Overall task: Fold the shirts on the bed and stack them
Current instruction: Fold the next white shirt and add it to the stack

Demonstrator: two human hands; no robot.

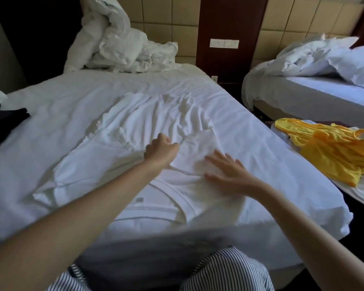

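Soft daylight comes from the right of the bed (51, 114) and whitens its middle almost to glare. Its near edge and the corner beyond its far left sink into deep shadow. The wide lens bows the bed's edges, the whole frame is soft, and the right hand (229, 175) is smeared by motion blur.

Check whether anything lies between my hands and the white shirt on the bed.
Nothing visible does. The left hand grips a fold of the white shirt, and the right hand lies flat on it. The black garment at the far left and the yellow garment at the right lie apart from it.
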